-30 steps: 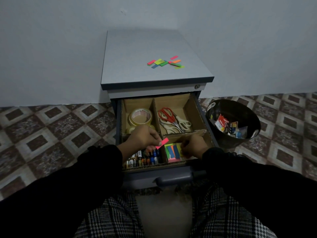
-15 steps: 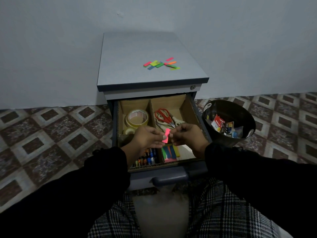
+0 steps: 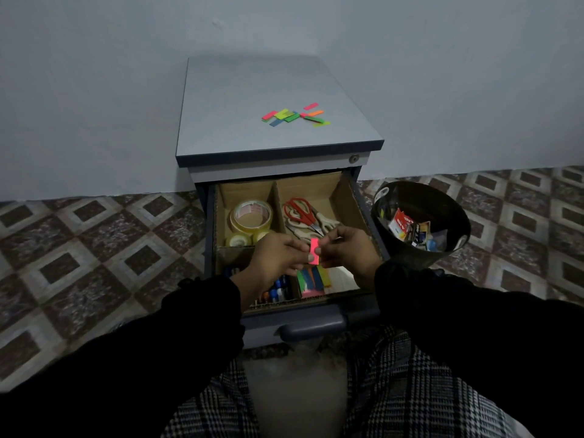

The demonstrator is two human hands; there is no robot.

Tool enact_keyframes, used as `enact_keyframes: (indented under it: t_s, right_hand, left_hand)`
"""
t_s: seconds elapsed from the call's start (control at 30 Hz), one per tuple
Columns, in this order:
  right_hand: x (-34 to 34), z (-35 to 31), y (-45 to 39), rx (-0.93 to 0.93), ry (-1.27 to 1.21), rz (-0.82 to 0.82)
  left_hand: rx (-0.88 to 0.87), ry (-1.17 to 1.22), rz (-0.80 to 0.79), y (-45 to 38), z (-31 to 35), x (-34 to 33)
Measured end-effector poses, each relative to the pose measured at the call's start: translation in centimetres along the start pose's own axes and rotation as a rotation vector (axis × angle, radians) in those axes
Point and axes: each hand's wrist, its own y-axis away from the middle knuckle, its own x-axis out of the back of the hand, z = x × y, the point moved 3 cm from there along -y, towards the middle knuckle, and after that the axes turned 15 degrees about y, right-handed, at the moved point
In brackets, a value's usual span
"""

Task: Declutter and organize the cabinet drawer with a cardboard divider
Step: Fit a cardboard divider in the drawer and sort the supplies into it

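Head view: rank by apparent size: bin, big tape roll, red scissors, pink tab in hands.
1. bin
2. big tape roll and red scissors: look alike, not ranked
3. pink tab, pinched between left hand and right hand

The drawer [image 3: 286, 235] is open from above, but its front cells are covered by both hands [image 3: 281, 254] [image 3: 349, 245]. The rear cells are filled by tape [image 3: 251, 216] and scissors [image 3: 303, 216]. The right side is blocked by a bin [image 3: 420, 222].

Single head view, forward and down; near the open drawer [image 3: 286, 235] and hands.
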Motion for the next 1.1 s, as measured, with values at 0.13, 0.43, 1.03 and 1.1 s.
enact_keyframes:
  t_s: [0.13,0.43,1.03,1.1]
  right_hand:
    - [1.3,1.2,-0.9,-0.03,0.19,-0.003]
    - [1.6,3.6,-2.1,-0.036,0.648,0.011]
    - [1.3,4.7,-2.7,-0.043,0.745,0.027]
    - [1.3,4.7,-2.6,-0.035,0.743,0.033]
  left_hand:
    - [-0.302,-0.666,0.029,0.2,0.4,0.7]
    - [-0.429,-1.251,-0.115,0.0,-2.4,2.2]
    - [-0.459,-1.188,-0.112,0.1,-3.7,2.4]
    - [-0.461,-1.186,-0.112,0.1,-3.6,2.5]
